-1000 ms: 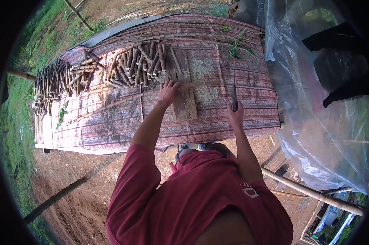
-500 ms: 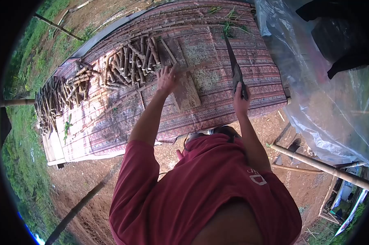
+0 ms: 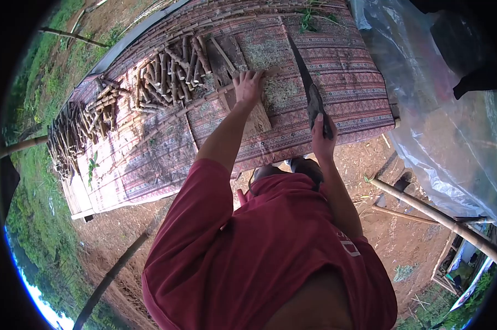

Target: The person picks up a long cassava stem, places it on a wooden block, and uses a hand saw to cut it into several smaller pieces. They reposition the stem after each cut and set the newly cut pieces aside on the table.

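My left hand (image 3: 249, 88) is closed over a long thin stick (image 3: 209, 99) near its right end. The stick lies slantwise across a worn wooden board (image 3: 257, 122) on the table, and its tip sticks out to the right of my fingers. In my right hand (image 3: 323, 136) is the dark handle of a handsaw (image 3: 302, 69), its long blade pointing away from me over the cloth. The blade is apart from the stick. Pale sawdust (image 3: 281, 93) is scattered around the board.
A patterned cloth (image 3: 353, 104) covers the table. Cut stick pieces (image 3: 171, 74) lie piled at left, with another heap (image 3: 75, 132) farther along. Long uncut stalks (image 3: 232, 22) line the far edge. Plastic sheeting (image 3: 419, 137) hangs at right, near a bamboo pole (image 3: 435, 217).
My left hand has shifted to the right along the stick, closer to its end. My right hand keeps the saw in nearly the same place. The whole view has tilted slightly.
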A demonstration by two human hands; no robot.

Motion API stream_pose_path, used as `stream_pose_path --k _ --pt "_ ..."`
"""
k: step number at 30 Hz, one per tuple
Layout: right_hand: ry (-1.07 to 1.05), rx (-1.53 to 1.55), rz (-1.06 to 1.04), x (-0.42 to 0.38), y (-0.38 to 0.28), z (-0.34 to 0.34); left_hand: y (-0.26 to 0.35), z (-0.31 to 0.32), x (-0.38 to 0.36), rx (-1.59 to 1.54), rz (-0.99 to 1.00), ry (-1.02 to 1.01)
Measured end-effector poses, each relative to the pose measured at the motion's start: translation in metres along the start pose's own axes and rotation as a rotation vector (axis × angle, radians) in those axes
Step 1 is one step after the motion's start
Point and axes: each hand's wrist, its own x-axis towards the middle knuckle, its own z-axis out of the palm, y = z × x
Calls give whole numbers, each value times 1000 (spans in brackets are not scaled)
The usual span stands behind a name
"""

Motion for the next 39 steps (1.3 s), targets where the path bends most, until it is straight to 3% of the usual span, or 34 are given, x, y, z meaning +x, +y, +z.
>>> stream_pose_path --k 5,8,12,14,26,39 --pt "-27 -10 -38 -2 3 3 -1 -13 2 -118 -7 83" --pt "-70 -30 -32 -12 7 9 7 -2 5 -43 -243 172" --pt "-123 -95 -193 -19 16 12 29 -4 10 66 -353 208" --pt "-135 -100 -168 -24 22 15 32 1 10 110 -379 247" --pt "-171 -216 -182 -26 30 19 30 8 17 152 -458 117" --pt "-154 -218 -182 -30 43 17 29 10 16 158 -445 149"
